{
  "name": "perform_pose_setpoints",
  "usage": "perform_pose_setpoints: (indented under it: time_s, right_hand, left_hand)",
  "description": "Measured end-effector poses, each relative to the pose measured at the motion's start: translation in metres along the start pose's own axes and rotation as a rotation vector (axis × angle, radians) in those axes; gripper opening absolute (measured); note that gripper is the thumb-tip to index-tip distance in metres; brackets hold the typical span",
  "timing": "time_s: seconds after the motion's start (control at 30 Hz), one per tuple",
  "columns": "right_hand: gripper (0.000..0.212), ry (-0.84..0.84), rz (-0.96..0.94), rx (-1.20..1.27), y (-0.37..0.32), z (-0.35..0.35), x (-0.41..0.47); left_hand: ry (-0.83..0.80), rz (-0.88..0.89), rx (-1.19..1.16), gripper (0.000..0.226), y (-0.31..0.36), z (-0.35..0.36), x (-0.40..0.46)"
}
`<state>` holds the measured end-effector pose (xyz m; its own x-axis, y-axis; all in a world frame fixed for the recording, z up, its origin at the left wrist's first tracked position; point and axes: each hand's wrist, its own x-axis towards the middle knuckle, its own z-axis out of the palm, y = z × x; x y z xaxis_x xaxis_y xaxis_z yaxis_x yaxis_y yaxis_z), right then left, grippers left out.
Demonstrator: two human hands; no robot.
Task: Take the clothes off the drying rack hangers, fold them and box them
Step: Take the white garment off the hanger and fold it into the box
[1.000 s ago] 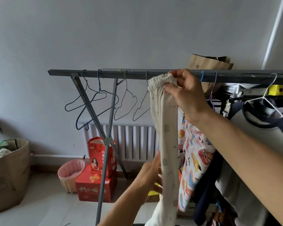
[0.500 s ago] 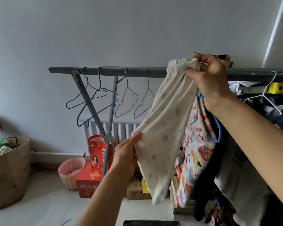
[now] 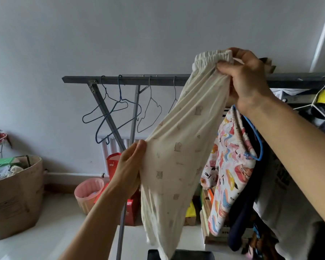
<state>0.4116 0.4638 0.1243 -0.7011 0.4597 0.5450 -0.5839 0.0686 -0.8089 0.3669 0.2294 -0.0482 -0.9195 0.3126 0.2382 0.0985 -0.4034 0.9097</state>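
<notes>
My right hand [image 3: 246, 81] grips the gathered elastic waistband of cream printed trousers [image 3: 178, 156] just above the grey drying rack bar [image 3: 124, 79]. My left hand [image 3: 130, 170] pinches the trousers' left edge at mid-length and holds the cloth out to the left. A colourful patterned garment [image 3: 231, 175] hangs on a blue hanger [image 3: 256, 143] right behind the trousers. Several bare wire hangers [image 3: 120, 111] hang from the bar's left half. Dark and white clothes [image 3: 281, 194] fill the rack's right side.
A brown cardboard box [image 3: 17, 194] holding clothes stands on the floor at the left. A pink basket [image 3: 88, 192] and red gift boxes [image 3: 131, 205] sit under the rack by a white radiator [image 3: 109, 147]. Stacked boxes [image 3: 208, 209] lie beneath the hanging clothes.
My right hand has lifted the waistband up above the rack bar and to the right. My left hand has drawn the trousers' middle out to the left, spreading the cloth.
</notes>
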Motion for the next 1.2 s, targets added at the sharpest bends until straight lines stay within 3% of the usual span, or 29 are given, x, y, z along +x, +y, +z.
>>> perform_pose_setpoints:
  time_s: [0.13, 0.27, 0.4, 0.5, 0.57, 0.67, 0.8, 0.9, 0.97, 1.07, 1.2]
  right_hand:
    - [0.040, 0.033, 0.038, 0.064, 0.006, 0.013, 0.010]
    - [0.039, 0.081, 0.088, 0.086, 0.022, 0.028, 0.018]
    - [0.041, 0.095, 0.128, 0.096, 0.034, 0.036, 0.017]
    - [0.037, 0.093, 0.114, 0.051, 0.038, 0.038, 0.017]
    - [0.028, 0.101, 0.124, 0.036, 0.039, 0.040, 0.016]
    - [0.026, 0.073, 0.216, 0.036, 0.045, 0.039, 0.008]
    - [0.025, -0.218, 0.450, -0.069, 0.063, 0.031, -0.022]
    - [0.044, -0.372, 0.601, -0.432, 0.082, 0.015, -0.052]
    - [0.065, -0.435, 0.750, -0.501, 0.094, 0.005, -0.067]
    - [0.092, -0.596, 0.896, -0.432, 0.103, -0.005, -0.080]
    - [0.068, -0.592, 0.814, -0.113, 0.099, -0.003, -0.081]
  left_hand:
    - [-0.137, -0.259, -0.237, 0.048, -0.003, 0.005, -0.014]
    - [-0.427, -0.206, -0.480, 0.056, -0.013, 0.008, -0.031]
    - [-0.596, -0.240, -0.470, 0.053, -0.026, 0.012, -0.041]
    - [-0.496, -0.323, -0.345, 0.059, -0.018, 0.017, -0.044]
    - [-0.501, -0.348, -0.411, 0.061, -0.017, 0.017, -0.041]
    - [-0.483, -0.352, -0.490, 0.046, -0.011, 0.018, -0.037]
    - [-0.433, -0.362, -0.571, 0.050, 0.001, 0.017, -0.026]
    - [-0.370, -0.369, -0.616, 0.051, 0.007, 0.014, -0.010]
    - [-0.284, -0.364, -0.581, 0.041, 0.009, 0.011, 0.000]
    - [-0.270, -0.375, -0.625, 0.044, 0.007, 0.006, 0.008]
    - [-0.258, -0.376, -0.600, 0.040, 0.008, 0.006, 0.013]
